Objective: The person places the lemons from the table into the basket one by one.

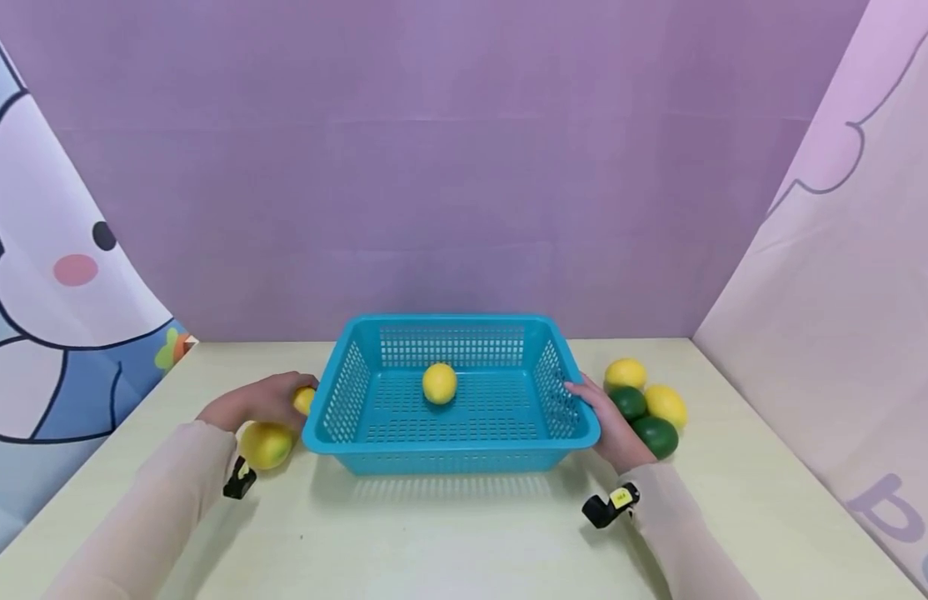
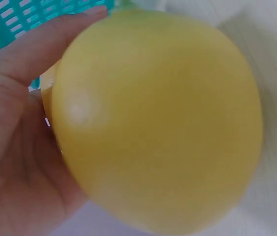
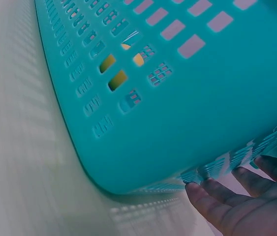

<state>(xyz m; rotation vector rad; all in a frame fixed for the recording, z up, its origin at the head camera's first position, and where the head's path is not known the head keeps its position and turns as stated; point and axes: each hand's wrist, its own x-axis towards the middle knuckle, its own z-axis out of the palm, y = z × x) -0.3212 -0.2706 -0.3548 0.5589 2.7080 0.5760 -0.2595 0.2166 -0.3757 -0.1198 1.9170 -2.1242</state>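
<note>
A blue perforated plastic basket (image 1: 452, 462) stands mid-table with one lemon (image 1: 439, 383) inside. At its left side, my left hand (image 1: 265, 400) curls its fingers round another lemon (image 1: 304, 400), mostly hidden by the hand. Just in front of that hand lies a yellow fruit with a green patch (image 1: 266, 447); it fills much of the left wrist view and covers most of the held lemon. On the basket's right side, my right hand (image 1: 608, 421) holds the wall, its thumb at the rim. Fingertips (image 3: 195, 189) touch the outer wall in the right wrist view.
Right of my right hand lie two yellow fruits (image 1: 666, 406) and two dark green fruits (image 1: 655, 437), close together. A purple cloth backdrop (image 1: 449, 167) rises behind the pale table (image 1: 404, 550), with printed panels on both sides.
</note>
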